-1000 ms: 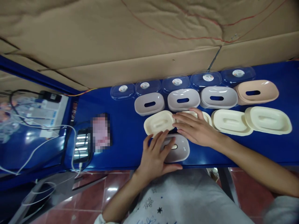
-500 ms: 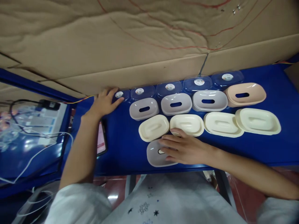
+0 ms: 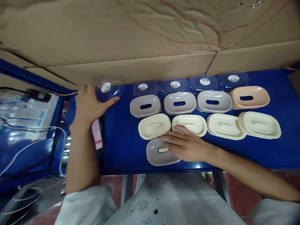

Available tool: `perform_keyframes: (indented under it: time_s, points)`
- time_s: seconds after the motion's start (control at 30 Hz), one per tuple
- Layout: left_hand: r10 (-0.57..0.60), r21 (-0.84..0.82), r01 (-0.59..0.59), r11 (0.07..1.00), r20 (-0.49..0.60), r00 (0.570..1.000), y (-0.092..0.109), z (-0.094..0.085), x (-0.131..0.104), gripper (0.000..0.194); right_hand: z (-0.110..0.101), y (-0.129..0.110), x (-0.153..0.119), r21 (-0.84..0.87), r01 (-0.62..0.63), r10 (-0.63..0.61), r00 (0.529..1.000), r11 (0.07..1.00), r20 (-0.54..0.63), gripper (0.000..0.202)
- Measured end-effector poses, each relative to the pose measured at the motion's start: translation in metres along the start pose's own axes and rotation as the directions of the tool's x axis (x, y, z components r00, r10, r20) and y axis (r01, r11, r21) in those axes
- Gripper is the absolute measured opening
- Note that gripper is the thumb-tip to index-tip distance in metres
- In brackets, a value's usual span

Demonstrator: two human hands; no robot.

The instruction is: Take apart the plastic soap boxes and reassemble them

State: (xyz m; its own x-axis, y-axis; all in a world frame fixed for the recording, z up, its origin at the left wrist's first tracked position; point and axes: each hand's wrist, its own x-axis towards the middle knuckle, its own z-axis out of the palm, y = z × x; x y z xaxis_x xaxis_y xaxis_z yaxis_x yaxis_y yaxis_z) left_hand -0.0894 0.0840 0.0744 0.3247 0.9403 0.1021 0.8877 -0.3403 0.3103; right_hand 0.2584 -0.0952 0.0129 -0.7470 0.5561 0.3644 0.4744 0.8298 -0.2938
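My left hand (image 3: 87,103) grips the left end of a clear plastic lid (image 3: 114,90) with a round white sticker. The lid is tilted by the cardboard, and the fingers behind it are partly hidden. Over a grey oval soap dish (image 3: 153,156) near the front edge lies my right hand (image 3: 187,145), its fingers stretched out and resting on the dish's right part. A cream piece shows through the slot of that dish. Just behind the right hand are cream oval trays (image 3: 154,125), each with a raised bar in the middle.
Behind the cream trays stand grey slotted dishes (image 3: 145,106) and one peach slotted dish (image 3: 250,97). Several clear lids (image 3: 174,86) line the cardboard wall (image 3: 140,68). A phone (image 3: 97,135) lies by my left forearm. White cables (image 3: 63,147) hang at the left.
My left hand has drawn the leftmost clear lid to the left and raised it, away from the other lids. My right hand stays on the grey dish, barely shifted.
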Motion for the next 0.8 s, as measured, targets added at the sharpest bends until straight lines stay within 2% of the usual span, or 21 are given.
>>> perform_keyframes:
  time_s: [0.07,0.13,0.23,0.33,0.4,0.43,0.47,0.53,0.57,0.63,0.67,0.8]
  points:
    - [0.040,-0.052,-0.043,0.998,-0.072,0.997,0.022,-0.002,-0.015,0.089,0.001,0.001,0.002,-0.003,-0.001,0.001,1.000,1.000,-0.017,0.018]
    - [0.120,-0.094,-0.138,0.986,-0.176,0.977,0.043,0.000,-0.033,0.090,-0.001,0.002,0.003,-0.005,0.014,-0.014,0.998,1.000,-0.062,0.017]
    - [0.302,-0.098,-0.346,0.933,-0.306,0.903,0.070,0.013,-0.062,0.090,-0.008,0.006,-0.001,0.009,0.015,-0.012,0.969,1.000,-0.248,0.018]
    - [0.485,-0.085,-0.512,0.855,-0.219,0.846,0.090,0.033,-0.086,0.093,-0.019,0.010,-0.013,0.048,-0.053,0.070,0.862,0.997,-0.502,0.030]
    - [0.589,-0.097,-0.603,0.792,-0.138,0.796,0.101,0.046,-0.098,0.093,-0.023,0.012,-0.020,0.031,-0.100,0.100,0.814,0.994,-0.572,0.037]
    - [0.628,-0.118,-0.637,0.762,-0.104,0.771,0.105,0.051,-0.102,0.091,-0.024,0.012,-0.021,0.007,-0.100,0.087,0.827,0.995,-0.556,0.040]
    - [0.658,-0.145,-0.662,0.736,-0.079,0.749,0.108,0.055,-0.106,0.089,-0.024,0.012,-0.022,-0.015,-0.082,0.064,0.865,0.997,-0.497,0.045]
    - [0.692,-0.178,-0.689,0.702,-0.061,0.720,0.113,0.060,-0.110,0.083,-0.023,0.010,-0.019,-0.011,0.004,-0.007,0.955,1.000,-0.297,0.061]
    - [0.699,-0.182,-0.696,0.695,-0.059,0.713,0.114,0.063,-0.112,0.080,-0.022,0.008,-0.016,0.015,0.048,-0.044,0.979,0.999,-0.198,0.070]
    - [0.702,-0.191,-0.697,0.692,-0.052,0.711,0.115,0.067,-0.113,0.079,-0.020,0.005,-0.010,0.062,0.088,-0.083,0.994,0.994,-0.072,0.081]
    - [0.699,-0.202,-0.691,0.694,-0.040,0.714,0.115,0.069,-0.113,0.079,-0.019,0.004,-0.007,0.071,0.087,-0.084,0.995,0.994,-0.045,0.083]
    - [0.697,-0.208,-0.679,0.704,0.017,0.717,0.113,0.077,-0.112,0.079,-0.018,-0.001,-0.003,0.063,0.043,-0.043,0.999,0.997,0.006,0.071]
